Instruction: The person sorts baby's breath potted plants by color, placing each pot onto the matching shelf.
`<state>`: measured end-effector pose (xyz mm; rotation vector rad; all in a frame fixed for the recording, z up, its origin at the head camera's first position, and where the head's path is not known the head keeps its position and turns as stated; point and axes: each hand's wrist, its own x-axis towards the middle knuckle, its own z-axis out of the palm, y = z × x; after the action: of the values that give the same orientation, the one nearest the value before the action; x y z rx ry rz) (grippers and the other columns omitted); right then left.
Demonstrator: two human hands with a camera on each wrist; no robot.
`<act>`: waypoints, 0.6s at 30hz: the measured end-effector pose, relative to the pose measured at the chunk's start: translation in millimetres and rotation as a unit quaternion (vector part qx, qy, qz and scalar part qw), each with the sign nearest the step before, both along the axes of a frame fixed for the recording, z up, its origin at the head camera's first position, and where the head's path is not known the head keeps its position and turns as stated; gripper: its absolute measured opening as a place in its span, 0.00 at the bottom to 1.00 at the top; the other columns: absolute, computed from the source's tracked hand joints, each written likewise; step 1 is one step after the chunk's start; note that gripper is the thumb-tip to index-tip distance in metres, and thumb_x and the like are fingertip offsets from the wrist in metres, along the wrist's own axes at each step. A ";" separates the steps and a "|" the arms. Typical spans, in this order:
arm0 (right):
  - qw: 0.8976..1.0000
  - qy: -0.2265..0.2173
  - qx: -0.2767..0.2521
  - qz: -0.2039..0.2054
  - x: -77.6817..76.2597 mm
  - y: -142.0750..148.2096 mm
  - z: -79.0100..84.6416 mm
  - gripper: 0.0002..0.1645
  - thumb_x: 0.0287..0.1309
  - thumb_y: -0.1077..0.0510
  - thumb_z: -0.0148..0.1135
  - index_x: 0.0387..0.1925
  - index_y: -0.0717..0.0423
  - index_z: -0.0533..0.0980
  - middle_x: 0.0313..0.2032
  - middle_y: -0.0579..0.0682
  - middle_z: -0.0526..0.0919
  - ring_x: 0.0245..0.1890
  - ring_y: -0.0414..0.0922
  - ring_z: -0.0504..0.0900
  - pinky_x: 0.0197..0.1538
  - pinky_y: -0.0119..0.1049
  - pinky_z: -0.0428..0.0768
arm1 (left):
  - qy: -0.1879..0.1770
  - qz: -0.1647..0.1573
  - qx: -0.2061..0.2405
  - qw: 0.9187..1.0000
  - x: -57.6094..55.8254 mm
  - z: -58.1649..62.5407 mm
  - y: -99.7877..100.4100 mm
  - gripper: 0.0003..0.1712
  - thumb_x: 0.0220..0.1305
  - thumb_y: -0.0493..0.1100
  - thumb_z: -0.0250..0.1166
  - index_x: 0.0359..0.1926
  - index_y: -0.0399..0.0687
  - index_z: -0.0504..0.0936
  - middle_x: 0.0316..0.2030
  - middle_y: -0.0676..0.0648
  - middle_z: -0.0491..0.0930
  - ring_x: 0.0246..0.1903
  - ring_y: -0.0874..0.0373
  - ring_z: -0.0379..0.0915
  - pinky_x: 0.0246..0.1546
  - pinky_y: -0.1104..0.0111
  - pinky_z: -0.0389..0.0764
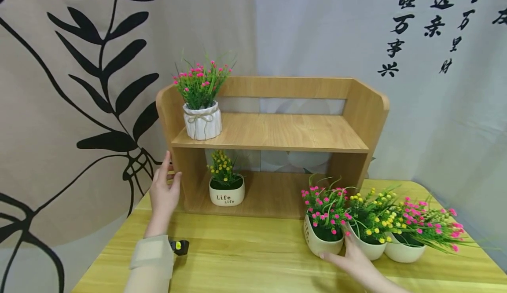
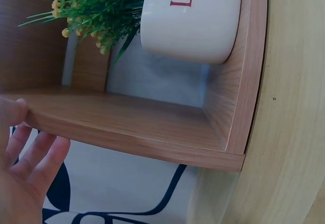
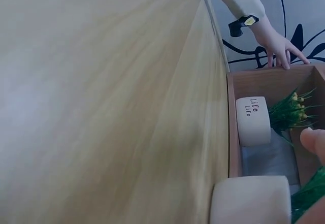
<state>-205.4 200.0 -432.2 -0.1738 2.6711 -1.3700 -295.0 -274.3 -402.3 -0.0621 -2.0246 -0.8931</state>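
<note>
A two-tier wooden desk shelf (image 1: 269, 132) stands on the table. My left hand (image 1: 164, 192) holds its left side panel, thumb at the front edge and fingers along the outside, as the left wrist view shows. At the shelf's front right, my right hand (image 1: 352, 260) grips a white pot of pink artificial flowers (image 1: 322, 240), thumb at its front; part of the grip is hidden. Close to that hand are a pot of yellow flowers (image 1: 370, 247) and another of pink flowers (image 1: 405, 251). The lower tier bears a yellow-flowered pot marked "Life" (image 1: 226, 196).
On the upper tier, at the left, sits a ribbed white pot (image 1: 203, 123) with pink flowers and a string bow. The yellowish wooden table (image 1: 237, 249) extends in front of the shelf. Behind hangs a curtain (image 1: 301, 29) printed with black leaves and characters.
</note>
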 end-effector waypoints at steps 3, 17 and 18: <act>0.999 0.025 0.039 -0.019 -5.4 -6.5 -3.5 0.68 0.50 0.46 0.71 0.68 0.81 0.38 0.68 0.80 0.39 0.68 0.72 0.42 0.67 0.62 0.50 | 0.003 0.001 -0.001 1.000 -0.6 -0.3 1.0 0.43 0.64 0.31 0.62 0.74 0.63 0.58 0.46 0.31 0.73 0.39 0.37 0.77 0.34 0.47 0.81; 0.993 0.092 0.035 -0.060 -32.2 -20.5 -20.8 0.62 0.40 0.46 0.78 0.65 0.79 0.56 0.61 0.80 0.63 0.61 0.71 0.64 0.62 0.59 0.66 | 0.000 0.004 0.002 1.000 -1.0 -0.5 0.8 0.43 0.65 0.31 0.62 0.74 0.64 0.58 0.47 0.32 0.73 0.39 0.38 0.77 0.34 0.47 0.81; 0.993 0.092 0.041 -0.064 -32.9 -20.6 -21.1 0.62 0.39 0.46 0.78 0.64 0.79 0.57 0.59 0.79 0.66 0.60 0.71 0.66 0.61 0.59 0.68 | 0.001 0.004 0.002 1.000 -0.9 -0.4 0.7 0.43 0.65 0.31 0.62 0.74 0.64 0.58 0.47 0.32 0.73 0.39 0.38 0.77 0.34 0.47 0.81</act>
<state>-238.3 179.4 -453.3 -0.1285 2.9316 -1.3346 -295.8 -273.6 -402.8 -0.0525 -2.0204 -0.8915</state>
